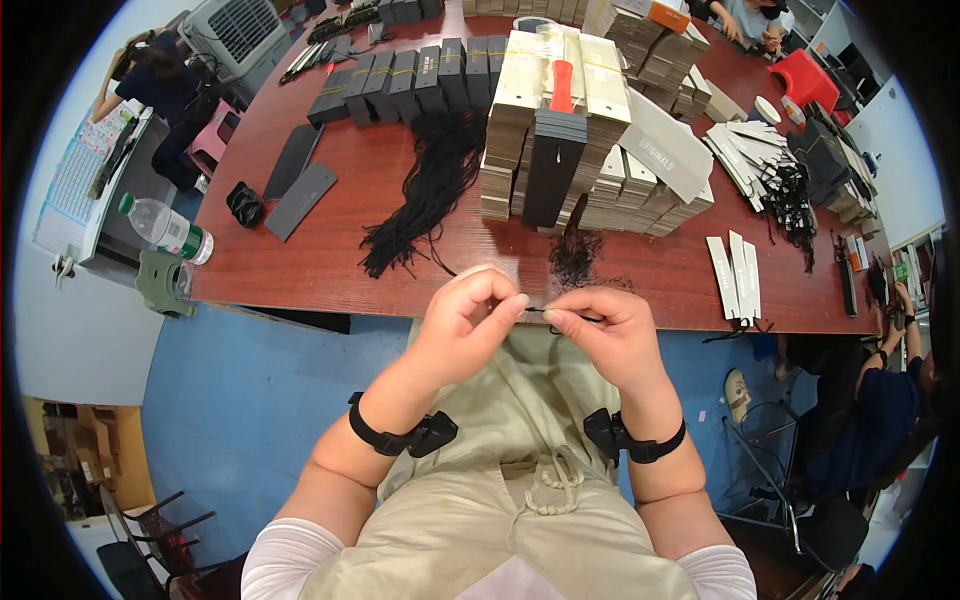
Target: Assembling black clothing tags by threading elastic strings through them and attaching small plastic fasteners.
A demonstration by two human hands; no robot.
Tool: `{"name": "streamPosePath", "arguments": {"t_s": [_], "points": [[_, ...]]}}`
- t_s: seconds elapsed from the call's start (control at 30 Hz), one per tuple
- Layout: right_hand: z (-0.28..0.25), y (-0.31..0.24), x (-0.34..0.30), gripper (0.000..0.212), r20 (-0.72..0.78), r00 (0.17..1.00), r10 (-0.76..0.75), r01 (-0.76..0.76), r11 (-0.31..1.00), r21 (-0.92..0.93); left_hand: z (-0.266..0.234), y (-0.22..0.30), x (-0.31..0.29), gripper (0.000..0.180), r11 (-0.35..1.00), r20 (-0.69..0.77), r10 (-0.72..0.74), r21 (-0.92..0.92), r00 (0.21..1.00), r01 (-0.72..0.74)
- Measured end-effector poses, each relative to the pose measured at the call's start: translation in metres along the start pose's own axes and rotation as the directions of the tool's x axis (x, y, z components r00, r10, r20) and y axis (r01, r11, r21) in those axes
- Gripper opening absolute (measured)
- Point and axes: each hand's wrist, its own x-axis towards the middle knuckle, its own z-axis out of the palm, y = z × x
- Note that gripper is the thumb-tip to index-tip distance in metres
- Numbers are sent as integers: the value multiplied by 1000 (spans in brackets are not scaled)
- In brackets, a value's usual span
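Note:
Just off the table's front edge, my left hand (pixel 465 320) and my right hand (pixel 612 328) pinch a thin black cord (pixel 535 309) between thumbs and fingertips. A short stretch of it shows between the two hands, and a loose end trails under my right hand. Beyond my left hand lies a thick bundle of black cords (pixel 435 180). A small heap of loose black strings (pixel 578 258) sits past my right hand. Behind that, stacks of pale card tags (pixel 505 150) stand next to a black block of tags (pixel 552 185) with a red-handled tool (pixel 562 88) on top.
Banded black card stacks (pixel 405 85) line the far left. Two loose black cards (pixel 300 202), a coiled black item (pixel 244 204) and a plastic bottle (pixel 170 230) are at left. White strung tags (pixel 735 275) lie right. Other people (pixel 870 420) sit around the table (pixel 370 295).

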Motion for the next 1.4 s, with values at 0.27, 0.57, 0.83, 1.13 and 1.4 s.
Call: {"name": "streamPosePath", "arguments": {"t_s": [0.27, 0.57, 0.83, 1.13, 1.4], "points": [[-11, -9, 10, 10, 156, 972, -177, 220, 920, -324, -1, -4, 0, 16, 844, 256, -99, -489, 961, 218], [-46, -22, 53, 36, -107, 774, -624, 52, 232, -971, -1, -14, -1, 21, 796, 325, -469, -247, 821, 553], [-90, -17, 71, 41, -72, 786, -614, -115, -32, -993, -2, -11, -4, 19, 838, 276, -402, -274, 873, 472], [-97, -21, 64, 37, -118, 745, -656, -53, 119, -992, -8, -5, -1, 19, 807, 279, -426, -312, 860, 501], [-34, -21, 33, 36, -492, 765, -416, 419, 901, -111, -7, 3, 4, 19, 861, 182, -377, -294, 908, 416]]}}
